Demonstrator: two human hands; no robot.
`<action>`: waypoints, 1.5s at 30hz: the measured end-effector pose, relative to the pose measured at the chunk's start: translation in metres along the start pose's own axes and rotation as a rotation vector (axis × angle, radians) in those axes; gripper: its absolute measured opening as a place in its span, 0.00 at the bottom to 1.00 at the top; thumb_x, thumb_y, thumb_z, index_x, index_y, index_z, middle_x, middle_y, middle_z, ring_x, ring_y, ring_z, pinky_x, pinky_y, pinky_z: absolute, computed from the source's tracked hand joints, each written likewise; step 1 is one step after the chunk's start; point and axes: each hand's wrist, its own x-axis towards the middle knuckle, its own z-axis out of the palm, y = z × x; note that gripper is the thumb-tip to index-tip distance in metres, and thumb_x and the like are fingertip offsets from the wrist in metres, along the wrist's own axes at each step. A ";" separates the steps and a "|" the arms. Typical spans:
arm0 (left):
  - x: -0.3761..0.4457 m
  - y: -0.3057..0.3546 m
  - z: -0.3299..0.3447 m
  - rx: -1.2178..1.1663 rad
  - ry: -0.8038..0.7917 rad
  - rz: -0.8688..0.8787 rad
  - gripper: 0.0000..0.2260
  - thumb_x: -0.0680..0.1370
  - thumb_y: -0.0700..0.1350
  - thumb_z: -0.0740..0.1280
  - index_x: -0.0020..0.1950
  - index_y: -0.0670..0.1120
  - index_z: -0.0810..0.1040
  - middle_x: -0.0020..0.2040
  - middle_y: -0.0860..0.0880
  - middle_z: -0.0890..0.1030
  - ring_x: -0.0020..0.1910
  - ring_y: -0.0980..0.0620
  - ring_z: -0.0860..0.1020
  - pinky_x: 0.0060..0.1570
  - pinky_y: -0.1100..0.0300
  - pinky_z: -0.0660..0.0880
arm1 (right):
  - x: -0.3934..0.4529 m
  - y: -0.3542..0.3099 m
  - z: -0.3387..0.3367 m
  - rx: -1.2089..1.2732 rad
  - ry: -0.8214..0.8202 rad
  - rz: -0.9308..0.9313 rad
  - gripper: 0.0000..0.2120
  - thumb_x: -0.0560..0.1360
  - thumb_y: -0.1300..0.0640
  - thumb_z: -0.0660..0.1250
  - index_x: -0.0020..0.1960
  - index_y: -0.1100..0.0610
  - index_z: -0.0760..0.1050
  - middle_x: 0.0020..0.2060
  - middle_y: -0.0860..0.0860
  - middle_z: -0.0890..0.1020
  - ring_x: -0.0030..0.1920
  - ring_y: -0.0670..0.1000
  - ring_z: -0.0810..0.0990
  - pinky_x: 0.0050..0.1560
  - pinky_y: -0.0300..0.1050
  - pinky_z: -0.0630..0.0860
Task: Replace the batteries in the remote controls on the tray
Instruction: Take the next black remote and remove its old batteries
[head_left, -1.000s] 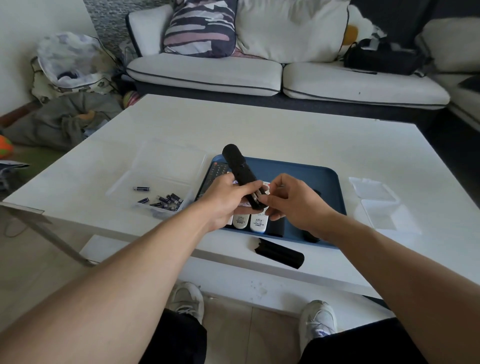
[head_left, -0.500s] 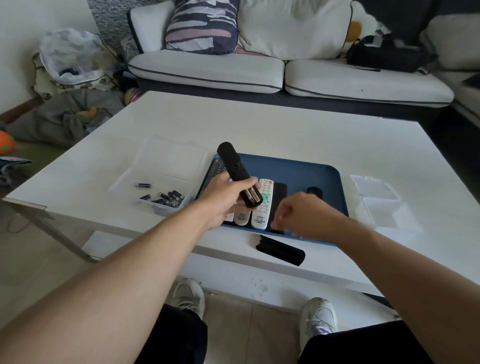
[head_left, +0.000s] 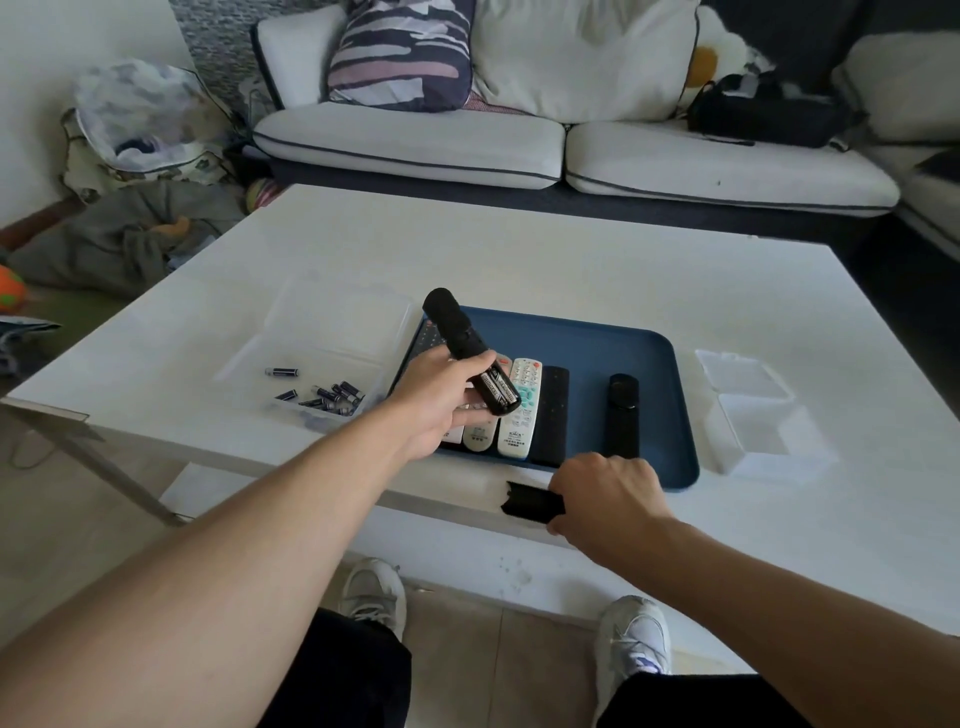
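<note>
My left hand (head_left: 441, 402) grips a black remote (head_left: 460, 338) over the left part of the blue tray (head_left: 660, 395). Its open back shows batteries (head_left: 496, 392) in the compartment. My right hand (head_left: 608, 493) closes on the black battery cover (head_left: 530, 501), which lies on the white table just in front of the tray. In the tray lie several more remotes: a white one with coloured buttons (head_left: 519, 410), a slim black one (head_left: 550, 415) and another black one (head_left: 623, 415) further right.
A clear box (head_left: 332, 353) left of the tray holds several loose batteries (head_left: 327, 395). Another clear box with its lid (head_left: 753, 410) sits right of the tray. A sofa (head_left: 519, 140) stands behind the white table (head_left: 571, 260). My feet are below the table's near edge.
My right hand left the held remote and moved down to the battery cover on the table, closing on it. My left hand kept the remote in about the same place.
</note>
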 end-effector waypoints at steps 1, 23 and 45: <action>0.000 -0.001 0.000 -0.014 0.021 0.002 0.10 0.81 0.41 0.68 0.62 0.42 0.79 0.53 0.44 0.85 0.47 0.44 0.86 0.47 0.47 0.84 | -0.001 -0.002 0.001 0.028 0.008 -0.011 0.14 0.75 0.42 0.71 0.55 0.49 0.81 0.47 0.47 0.80 0.45 0.52 0.82 0.43 0.45 0.76; -0.011 0.002 0.013 -0.045 -0.065 0.086 0.02 0.81 0.40 0.68 0.52 0.43 0.79 0.48 0.43 0.86 0.40 0.49 0.85 0.42 0.57 0.82 | 0.033 -0.002 -0.058 0.519 0.481 0.181 0.21 0.72 0.31 0.67 0.59 0.41 0.78 0.52 0.40 0.81 0.54 0.45 0.78 0.45 0.44 0.75; -0.002 0.010 0.003 -0.187 0.138 0.246 0.44 0.73 0.30 0.74 0.79 0.59 0.58 0.58 0.42 0.83 0.55 0.46 0.84 0.42 0.56 0.83 | 0.034 0.019 -0.060 1.845 -0.210 0.241 0.13 0.81 0.52 0.66 0.60 0.58 0.81 0.53 0.56 0.86 0.48 0.51 0.86 0.48 0.45 0.81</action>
